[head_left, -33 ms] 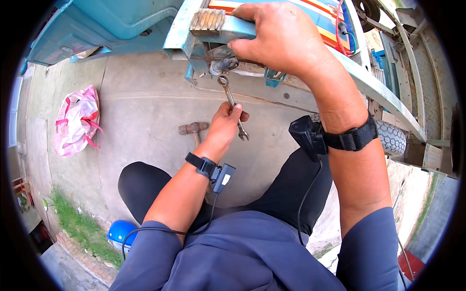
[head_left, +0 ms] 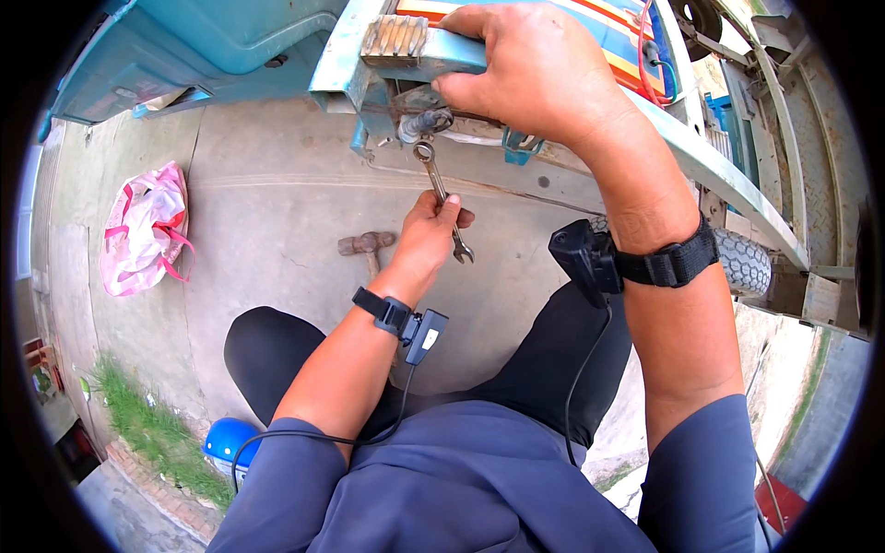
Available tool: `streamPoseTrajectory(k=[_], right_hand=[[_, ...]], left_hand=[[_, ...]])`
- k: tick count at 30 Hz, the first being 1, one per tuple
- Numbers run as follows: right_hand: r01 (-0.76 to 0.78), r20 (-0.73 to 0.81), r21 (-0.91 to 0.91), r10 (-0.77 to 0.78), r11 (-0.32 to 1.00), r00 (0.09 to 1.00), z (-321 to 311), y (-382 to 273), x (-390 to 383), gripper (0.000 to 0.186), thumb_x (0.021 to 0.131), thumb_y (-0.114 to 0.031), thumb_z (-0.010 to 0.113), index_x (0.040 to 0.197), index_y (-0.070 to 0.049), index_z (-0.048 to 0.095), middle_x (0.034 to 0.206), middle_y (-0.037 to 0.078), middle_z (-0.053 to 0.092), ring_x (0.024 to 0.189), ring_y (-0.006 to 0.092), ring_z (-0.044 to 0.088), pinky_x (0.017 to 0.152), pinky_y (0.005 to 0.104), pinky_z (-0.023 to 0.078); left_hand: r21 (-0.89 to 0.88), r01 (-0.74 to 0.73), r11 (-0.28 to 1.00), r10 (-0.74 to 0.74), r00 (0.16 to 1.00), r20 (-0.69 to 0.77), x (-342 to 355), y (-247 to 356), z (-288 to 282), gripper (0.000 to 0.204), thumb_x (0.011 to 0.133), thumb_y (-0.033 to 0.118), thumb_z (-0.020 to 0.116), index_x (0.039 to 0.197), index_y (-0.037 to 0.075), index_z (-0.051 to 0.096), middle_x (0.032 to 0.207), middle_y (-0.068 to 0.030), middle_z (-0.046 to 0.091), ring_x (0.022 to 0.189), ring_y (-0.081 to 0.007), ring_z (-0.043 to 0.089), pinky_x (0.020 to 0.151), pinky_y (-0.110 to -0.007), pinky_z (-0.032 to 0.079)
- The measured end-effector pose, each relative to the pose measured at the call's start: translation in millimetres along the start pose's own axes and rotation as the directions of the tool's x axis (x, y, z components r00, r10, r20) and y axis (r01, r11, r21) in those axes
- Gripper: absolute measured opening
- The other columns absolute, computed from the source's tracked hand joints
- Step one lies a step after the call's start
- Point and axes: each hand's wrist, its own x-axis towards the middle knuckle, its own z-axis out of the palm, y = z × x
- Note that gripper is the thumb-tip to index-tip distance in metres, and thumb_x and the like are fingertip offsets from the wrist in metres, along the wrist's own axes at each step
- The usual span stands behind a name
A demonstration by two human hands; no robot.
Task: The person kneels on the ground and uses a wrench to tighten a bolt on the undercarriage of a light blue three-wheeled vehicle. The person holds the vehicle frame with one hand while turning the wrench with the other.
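1. Left hand (head_left: 433, 223) is curled tight around the middle of a combination wrench (head_left: 437, 180). Its ring end points up, just below a grey part (head_left: 424, 126).
2. Right hand (head_left: 544, 74) is half curled, holding a pale blue metal frame (head_left: 452, 53), thumb underneath.
3. Far left, a pink-and-white bag (head_left: 146, 230) sits on the concrete (head_left: 277, 194).
4. Near the left wrist lies a hammer (head_left: 366, 243).
5. Far right is a knobby tire (head_left: 745, 264).
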Motion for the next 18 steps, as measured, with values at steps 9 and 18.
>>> streamPoseTrajectory(k=[9, 18], right_hand=[[0.027, 0.023, -0.004, -0.027, 1.0, 0.999, -7, -3, -2, 0.04, 0.071, -0.028, 0.065, 0.102, -0.004, 0.071, 0.086, 0.023, 0.069, 0.086, 0.037, 0.068, 0.08, 0.044, 0.054], [0.041, 0.009, 0.003, -0.041, 0.999, 0.999, -5, 1, -1, 0.039, 0.071, -0.027, 0.065, 0.1, -0.003, 0.071, 0.085, 0.022, 0.069, 0.086, 0.0365, 0.068, 0.08, 0.0439, 0.054]], left_hand=[[-0.147, 0.086, 0.985, -0.078, 0.995, 0.064, 22, 13, 17, 0.024, 0.106, 0.027, 0.043, 0.112, 0.004, 0.049, 0.101, -0.0126, 0.07, 0.091, -0.0199, 0.066, 0.078, -0.032, 0.049], [-0.257, 0.092, 0.962, -0.059, 0.989, 0.133, 41, 14, 30, 0.022, 0.106, 0.022, 0.04, 0.113, 0.002, 0.047, 0.106, -0.0177, 0.067, 0.095, -0.0252, 0.067, 0.085, -0.038, 0.054]])
